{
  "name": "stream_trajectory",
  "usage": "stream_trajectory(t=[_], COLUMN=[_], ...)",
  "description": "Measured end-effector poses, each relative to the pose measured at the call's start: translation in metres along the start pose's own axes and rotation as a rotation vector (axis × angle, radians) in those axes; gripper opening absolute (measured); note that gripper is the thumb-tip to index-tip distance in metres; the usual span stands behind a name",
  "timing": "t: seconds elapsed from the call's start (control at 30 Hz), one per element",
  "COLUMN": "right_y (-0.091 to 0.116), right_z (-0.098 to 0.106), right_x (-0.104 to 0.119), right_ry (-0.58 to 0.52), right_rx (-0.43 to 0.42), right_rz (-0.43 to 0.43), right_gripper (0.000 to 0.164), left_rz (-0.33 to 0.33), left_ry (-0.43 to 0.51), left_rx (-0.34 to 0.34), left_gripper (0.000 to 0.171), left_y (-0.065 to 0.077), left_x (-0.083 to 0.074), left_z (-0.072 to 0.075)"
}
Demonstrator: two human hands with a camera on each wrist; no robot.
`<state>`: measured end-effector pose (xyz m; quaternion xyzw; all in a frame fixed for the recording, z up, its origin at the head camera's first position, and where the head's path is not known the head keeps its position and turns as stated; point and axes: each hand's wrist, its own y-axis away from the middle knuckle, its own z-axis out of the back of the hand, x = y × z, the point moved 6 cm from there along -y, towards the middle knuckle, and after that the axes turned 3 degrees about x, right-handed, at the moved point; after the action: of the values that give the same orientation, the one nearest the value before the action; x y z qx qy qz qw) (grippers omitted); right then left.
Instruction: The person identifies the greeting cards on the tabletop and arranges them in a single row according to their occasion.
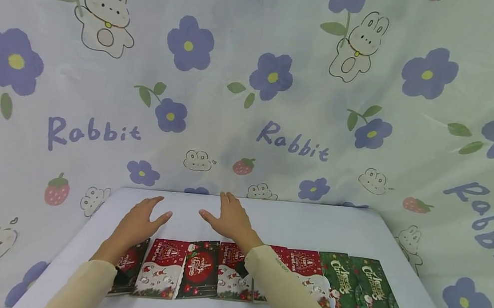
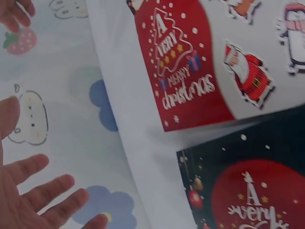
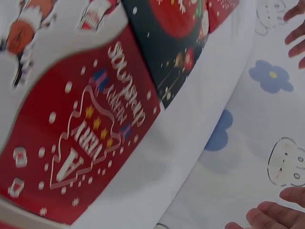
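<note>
Several Christmas cards lie side by side in a row on a white table. My left hand (image 1: 140, 220) hovers above the left end of the row, fingers spread, holding nothing. Under that forearm is a dark card with a red circle (image 1: 130, 262), partly covered; beside it lies a red and white card (image 1: 158, 270). Past a second dark card (image 1: 200, 272), my right hand (image 1: 233, 218) is raised beyond the row, its fingers extended and its thumb toward the left hand. The right sleeve hides part of the middle red and white cards. Two green cards (image 1: 339, 281) overlap at the right end.
The white table (image 1: 311, 226) extends behind and in front of the cards. A curtain with rabbits, purple flowers and strawberries (image 1: 222, 91) hangs at the back and along both sides.
</note>
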<state>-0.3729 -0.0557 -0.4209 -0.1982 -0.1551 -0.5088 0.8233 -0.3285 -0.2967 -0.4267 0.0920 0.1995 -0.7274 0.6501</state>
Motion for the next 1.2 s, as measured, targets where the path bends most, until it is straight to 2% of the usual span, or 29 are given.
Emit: stream_trajectory(t=[0.2, 0.77, 1.2], right_y=[-0.001, 0.005, 0.01], right_z=[-0.018, -0.055, -0.081], right_x=[0.018, 0.063, 0.084], right_ry=[-0.038, -0.17, -0.231], right_rx=[0.029, 0.098, 0.131], right_rz=[0.029, 0.038, 0.074], right_gripper=[0.089, 0.085, 0.081], left_rz=[0.028, 0.085, 0.182], left_ry=[-0.012, 0.003, 0.003], left_rx=[0.008, -0.003, 0.028], left_gripper=[0.072, 0.067, 0.065], left_y=[0.012, 0.047, 0.069], left_x=[0.019, 0.056, 0.091], left_z=[0.002, 0.009, 0.008])
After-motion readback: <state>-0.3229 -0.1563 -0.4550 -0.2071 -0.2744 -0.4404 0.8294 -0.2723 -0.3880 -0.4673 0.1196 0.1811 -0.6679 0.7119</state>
